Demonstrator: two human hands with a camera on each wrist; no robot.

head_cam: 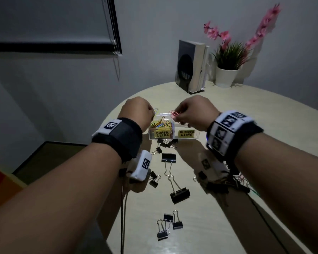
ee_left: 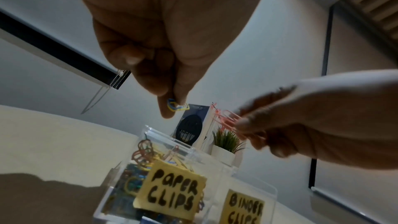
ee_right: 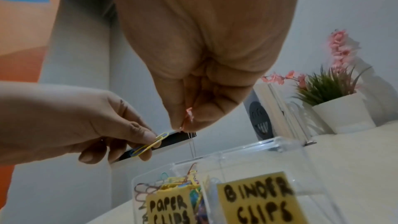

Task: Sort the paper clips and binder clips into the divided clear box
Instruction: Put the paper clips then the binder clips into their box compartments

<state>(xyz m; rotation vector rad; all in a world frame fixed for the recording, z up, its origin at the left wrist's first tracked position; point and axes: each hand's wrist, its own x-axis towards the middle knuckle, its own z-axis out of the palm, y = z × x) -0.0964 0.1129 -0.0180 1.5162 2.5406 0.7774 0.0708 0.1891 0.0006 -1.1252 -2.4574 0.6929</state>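
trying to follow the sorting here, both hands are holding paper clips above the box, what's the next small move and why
Probably release both over the left compartment. The left hand pinches yellow and blue paper clips, the right hand pinches pink paper clips, and both hover above the clear box. Its "paper clips" side already holds coloured clips; the right hand sits near the divider, so nudge it left first.

Both forearms reach up from the lower frame, banded at the wrists. Left hand (head_cam: 136, 111), centre-left, thumb and forefinger pinched, other fingers curled under. Right hand (head_cam: 195, 112), centre-right, fingertips bunched in a pinch; its fingers look blurred in the left wrist view
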